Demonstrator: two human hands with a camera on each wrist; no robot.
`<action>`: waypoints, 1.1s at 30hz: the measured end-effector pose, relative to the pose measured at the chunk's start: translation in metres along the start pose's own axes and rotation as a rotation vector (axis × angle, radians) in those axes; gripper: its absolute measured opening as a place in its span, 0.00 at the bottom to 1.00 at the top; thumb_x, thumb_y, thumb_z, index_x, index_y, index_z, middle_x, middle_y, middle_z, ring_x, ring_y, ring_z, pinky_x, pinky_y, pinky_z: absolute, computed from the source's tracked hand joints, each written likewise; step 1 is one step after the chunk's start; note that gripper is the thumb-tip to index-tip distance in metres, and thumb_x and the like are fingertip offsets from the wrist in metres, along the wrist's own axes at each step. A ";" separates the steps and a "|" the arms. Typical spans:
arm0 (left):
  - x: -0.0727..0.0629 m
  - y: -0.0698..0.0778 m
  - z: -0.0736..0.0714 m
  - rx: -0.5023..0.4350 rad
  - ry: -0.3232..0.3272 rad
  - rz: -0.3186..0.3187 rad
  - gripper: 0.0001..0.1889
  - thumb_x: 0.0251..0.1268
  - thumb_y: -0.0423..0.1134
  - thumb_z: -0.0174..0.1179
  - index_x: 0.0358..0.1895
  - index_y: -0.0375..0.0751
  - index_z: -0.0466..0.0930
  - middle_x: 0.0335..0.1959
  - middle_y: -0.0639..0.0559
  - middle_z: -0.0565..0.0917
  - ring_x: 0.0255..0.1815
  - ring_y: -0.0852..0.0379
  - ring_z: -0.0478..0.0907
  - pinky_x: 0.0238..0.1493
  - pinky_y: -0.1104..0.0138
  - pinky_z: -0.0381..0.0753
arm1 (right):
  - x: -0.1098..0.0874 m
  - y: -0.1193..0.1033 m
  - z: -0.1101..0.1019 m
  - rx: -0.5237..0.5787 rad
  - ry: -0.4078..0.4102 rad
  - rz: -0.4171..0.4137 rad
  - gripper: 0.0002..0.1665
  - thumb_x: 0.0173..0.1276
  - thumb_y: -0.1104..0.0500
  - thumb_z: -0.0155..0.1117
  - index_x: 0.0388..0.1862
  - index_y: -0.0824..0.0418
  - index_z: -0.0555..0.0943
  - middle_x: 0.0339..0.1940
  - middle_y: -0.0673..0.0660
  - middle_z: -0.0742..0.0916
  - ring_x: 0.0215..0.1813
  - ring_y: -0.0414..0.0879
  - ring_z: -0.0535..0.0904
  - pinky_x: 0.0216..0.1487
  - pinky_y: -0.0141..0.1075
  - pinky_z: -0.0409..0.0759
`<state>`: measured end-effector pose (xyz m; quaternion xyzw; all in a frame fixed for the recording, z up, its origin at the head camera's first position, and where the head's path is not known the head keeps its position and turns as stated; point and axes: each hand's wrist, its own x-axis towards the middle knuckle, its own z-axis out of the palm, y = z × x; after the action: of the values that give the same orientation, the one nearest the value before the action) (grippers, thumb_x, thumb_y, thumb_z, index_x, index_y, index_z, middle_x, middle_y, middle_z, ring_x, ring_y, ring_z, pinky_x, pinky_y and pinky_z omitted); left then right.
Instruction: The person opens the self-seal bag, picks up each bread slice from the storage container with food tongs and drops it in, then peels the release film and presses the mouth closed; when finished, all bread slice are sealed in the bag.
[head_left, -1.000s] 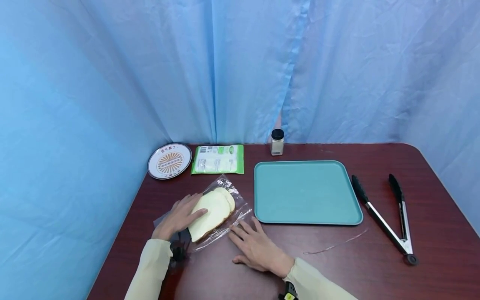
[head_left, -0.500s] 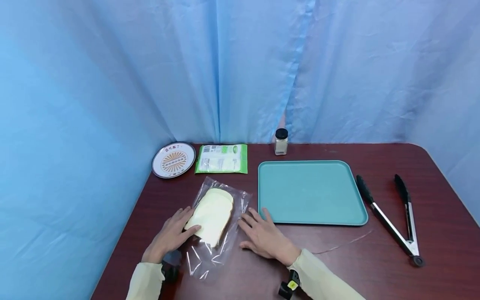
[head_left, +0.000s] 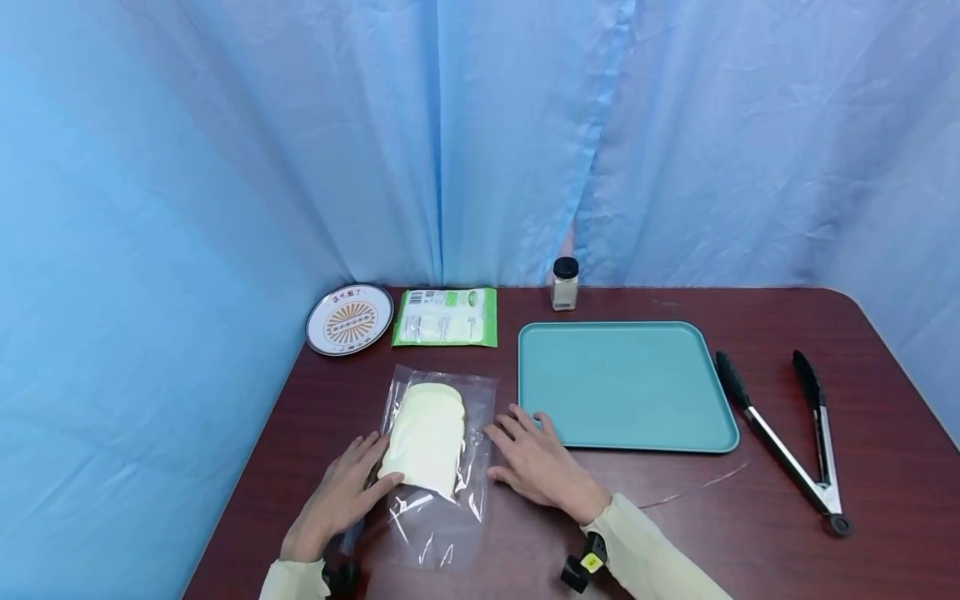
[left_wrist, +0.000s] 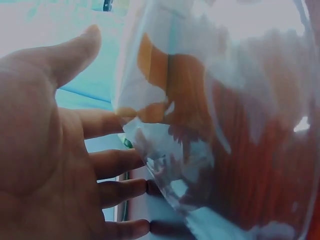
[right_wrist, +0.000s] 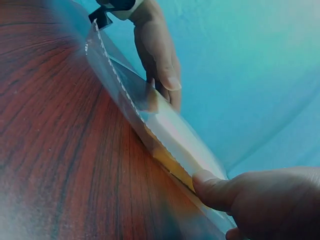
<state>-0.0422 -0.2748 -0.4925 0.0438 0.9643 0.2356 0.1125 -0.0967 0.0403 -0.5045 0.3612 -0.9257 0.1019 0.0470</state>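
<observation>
Sliced white bread (head_left: 425,437) lies flat inside a clear plastic bag (head_left: 442,533) on the table, the bag's loose end toward me. My left hand (head_left: 341,492) rests at the bag's left side, fingers spread and thumb near the bread's lower left corner. In the left wrist view its fingertips (left_wrist: 137,230) come down by the clear film. At the bag's right edge is my right hand (head_left: 543,462), its fingers loosely extended, some reaching the lower left corner of the teal tray (head_left: 626,383). In the right wrist view its thumb (right_wrist: 212,190) lies beside the bag.
A patterned plate (head_left: 349,320) and a green-and-white packet (head_left: 446,317) sit at the back left. Behind the tray stands a black-capped jar (head_left: 565,285). Spread tongs (head_left: 787,462) lie to the right. A thin twisted tie (head_left: 693,487) lies in front of the tray. Blue curtains (head_left: 480,142) border the table.
The bagged bread has turned to lie nearly straight, its loose end now toward me. My left hand has slid off the bread to the bag's side. The head view has shifted slightly.
</observation>
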 end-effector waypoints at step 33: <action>0.077 -0.003 -0.028 -0.649 0.177 -0.323 0.25 0.76 0.41 0.51 0.70 0.32 0.68 0.59 0.31 0.81 0.53 0.43 0.83 0.45 0.59 0.89 | 0.030 -0.007 -0.015 1.124 -0.088 0.664 0.47 0.72 0.57 0.61 0.80 0.72 0.50 0.67 0.73 0.78 0.52 0.58 0.87 0.49 0.44 0.89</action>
<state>-0.1238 -0.2797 -0.4845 -0.1676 0.8398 0.5112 0.0726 -0.1138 0.0185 -0.4837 0.0292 -0.7946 0.5647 -0.2210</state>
